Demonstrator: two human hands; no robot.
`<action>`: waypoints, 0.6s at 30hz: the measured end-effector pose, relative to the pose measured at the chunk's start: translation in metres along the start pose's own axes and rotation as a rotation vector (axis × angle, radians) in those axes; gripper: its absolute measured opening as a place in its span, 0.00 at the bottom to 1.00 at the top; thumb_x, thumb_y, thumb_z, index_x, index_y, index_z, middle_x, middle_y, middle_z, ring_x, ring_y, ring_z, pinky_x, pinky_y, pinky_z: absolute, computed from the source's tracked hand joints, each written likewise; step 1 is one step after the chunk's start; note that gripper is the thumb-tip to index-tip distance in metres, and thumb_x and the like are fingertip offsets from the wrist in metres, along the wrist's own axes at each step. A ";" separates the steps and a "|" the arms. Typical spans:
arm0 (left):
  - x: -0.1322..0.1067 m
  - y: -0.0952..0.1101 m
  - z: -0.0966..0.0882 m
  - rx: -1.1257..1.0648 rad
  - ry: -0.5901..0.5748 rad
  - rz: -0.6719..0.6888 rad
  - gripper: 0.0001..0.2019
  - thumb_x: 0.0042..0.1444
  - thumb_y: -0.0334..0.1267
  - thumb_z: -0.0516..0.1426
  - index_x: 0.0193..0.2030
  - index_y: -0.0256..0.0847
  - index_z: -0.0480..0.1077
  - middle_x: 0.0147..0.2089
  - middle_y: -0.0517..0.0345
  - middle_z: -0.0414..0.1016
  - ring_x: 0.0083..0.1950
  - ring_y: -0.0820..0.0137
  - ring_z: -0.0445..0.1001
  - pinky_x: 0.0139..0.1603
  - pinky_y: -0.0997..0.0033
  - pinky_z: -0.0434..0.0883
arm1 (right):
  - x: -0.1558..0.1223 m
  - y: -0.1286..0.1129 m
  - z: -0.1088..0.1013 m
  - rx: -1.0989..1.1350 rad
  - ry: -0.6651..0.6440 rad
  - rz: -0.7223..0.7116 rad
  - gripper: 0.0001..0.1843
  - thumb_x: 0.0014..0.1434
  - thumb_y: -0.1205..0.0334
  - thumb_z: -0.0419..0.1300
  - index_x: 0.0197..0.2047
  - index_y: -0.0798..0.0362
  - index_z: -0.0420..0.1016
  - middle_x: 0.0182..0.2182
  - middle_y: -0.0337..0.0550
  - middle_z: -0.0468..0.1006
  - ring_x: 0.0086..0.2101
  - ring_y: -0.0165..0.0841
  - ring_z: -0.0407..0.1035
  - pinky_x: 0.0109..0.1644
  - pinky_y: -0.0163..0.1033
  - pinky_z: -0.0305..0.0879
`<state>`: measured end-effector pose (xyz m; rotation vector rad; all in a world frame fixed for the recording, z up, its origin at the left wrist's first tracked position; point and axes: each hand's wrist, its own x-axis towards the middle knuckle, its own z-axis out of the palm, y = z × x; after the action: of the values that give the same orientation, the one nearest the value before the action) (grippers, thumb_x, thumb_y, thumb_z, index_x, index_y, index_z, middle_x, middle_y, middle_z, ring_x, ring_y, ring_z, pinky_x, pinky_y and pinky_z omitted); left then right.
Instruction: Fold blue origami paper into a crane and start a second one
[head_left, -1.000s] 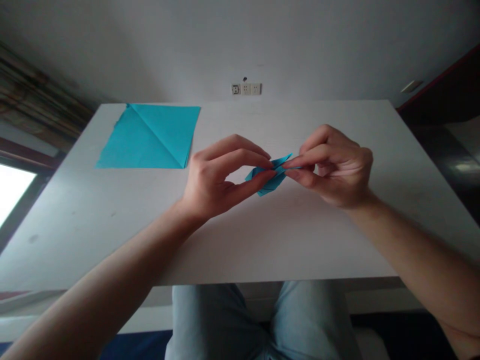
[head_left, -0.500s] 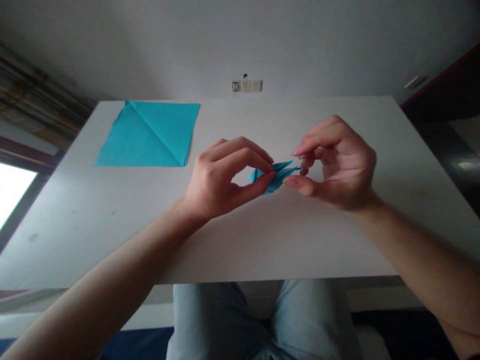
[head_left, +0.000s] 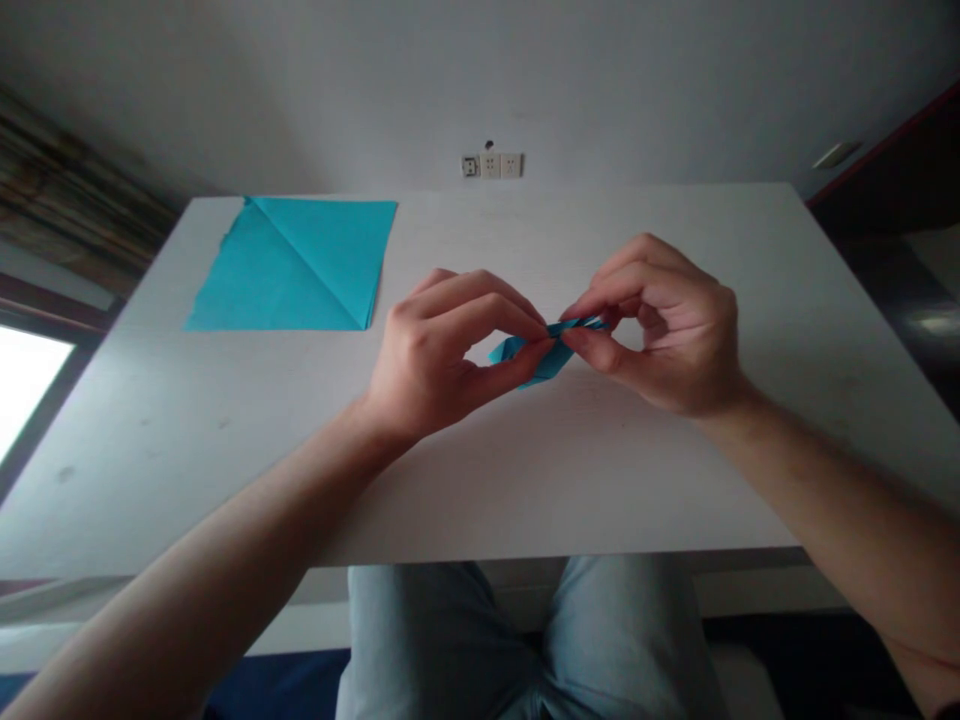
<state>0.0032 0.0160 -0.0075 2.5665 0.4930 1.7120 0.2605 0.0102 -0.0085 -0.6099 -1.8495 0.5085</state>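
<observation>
A small folded piece of blue paper is held just above the white table, between both my hands. My left hand pinches its left part between thumb and fingers. My right hand pinches the pointed right tip between thumb and forefinger. Much of the folded paper is hidden by my fingers.
A stack of flat blue paper sheets with a diagonal crease lies at the table's far left. A wall socket sits on the wall behind the table. My knees in light jeans show below the table's near edge.
My right hand, which had opened its fingers around the paper tip half a second ago, has closed on the tip again. My left hand has kept its pinch.
</observation>
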 end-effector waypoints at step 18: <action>0.001 0.009 -0.005 0.068 -0.006 0.010 0.02 0.83 0.40 0.69 0.55 0.47 0.82 0.41 0.64 0.91 0.37 0.70 0.89 0.44 0.59 0.83 | 0.001 -0.001 0.003 0.068 0.027 -0.047 0.10 0.65 0.62 0.81 0.49 0.39 0.95 0.39 0.39 0.84 0.37 0.35 0.77 0.27 0.39 0.68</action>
<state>0.0010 0.0069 -0.0024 2.6239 0.5492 1.7189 0.2572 0.0095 -0.0081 -0.5241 -1.8094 0.5275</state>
